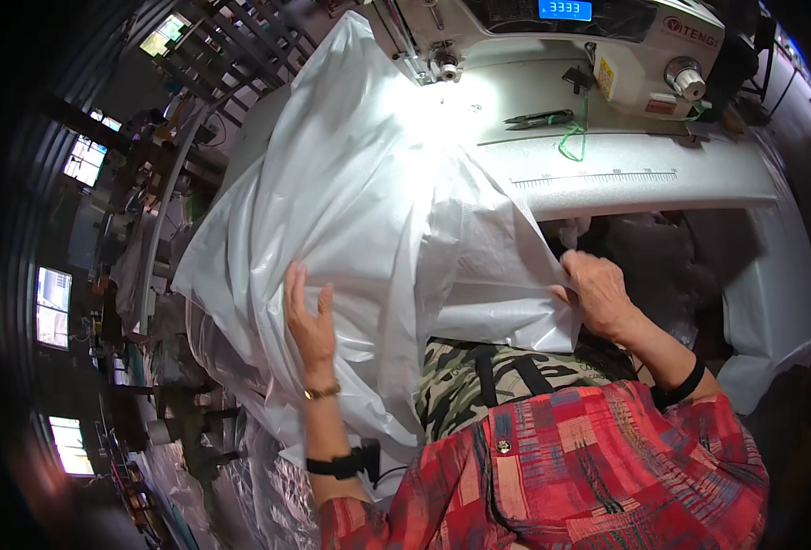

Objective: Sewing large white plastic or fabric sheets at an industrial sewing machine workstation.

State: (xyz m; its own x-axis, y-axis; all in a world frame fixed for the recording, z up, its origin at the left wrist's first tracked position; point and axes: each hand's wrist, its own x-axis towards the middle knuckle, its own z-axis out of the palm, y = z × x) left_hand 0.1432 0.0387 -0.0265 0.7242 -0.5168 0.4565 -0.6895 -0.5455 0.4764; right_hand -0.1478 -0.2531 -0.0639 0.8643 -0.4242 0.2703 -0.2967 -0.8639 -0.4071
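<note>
A large sheet of translucent white plastic point(360, 202) drapes from the sewing machine's needle area down over the table edge toward my lap. My left hand point(311, 321) lies flat against the sheet's lower left part, fingers spread upward. My right hand point(596, 291) pinches the sheet's right edge just below the table rim. The white sewing machine point(607, 37) stands at the top, its needle area point(444, 66) brightly lit where the plastic runs under it.
Thread snips point(538, 117) and a loop of green thread point(570, 142) lie on the white table point(644, 179) beside a printed ruler scale. More crumpled plastic sheeting point(241, 458) piles at the lower left. Workshop racks and windows fill the far left.
</note>
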